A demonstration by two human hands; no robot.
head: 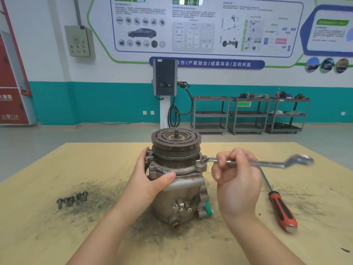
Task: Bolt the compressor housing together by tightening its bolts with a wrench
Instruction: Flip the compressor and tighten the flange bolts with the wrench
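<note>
The compressor housing (177,188) stands upright at the middle of the tabletop (47,236), pulley (176,139) uppermost, and serves as my reference. Nearest me, dark grime is smeared on the tabletop around its base.

My left hand (150,176) grips the housing's left side, thumb laid across the front below the flange, fingers wrapped behind. My right hand (236,180), just right of the housing, has its fingers curled round the shank of the wrench (257,163). The wrench lies level; its ring end sits on a bolt (200,163) at the flange's right ear, its open end projects well right of the housing and is blurred.

Left of the housing, well apart, five loose bolts (72,199) lie in a row on the tabletop. Right of it, beyond my right hand, lies a screwdriver (280,207) with a red and black handle, blade pointing away under the wrench.

Far behind the housing: a grey charging post (165,77), three grey shelf carts (250,114) and a wall with posters (208,25).
</note>
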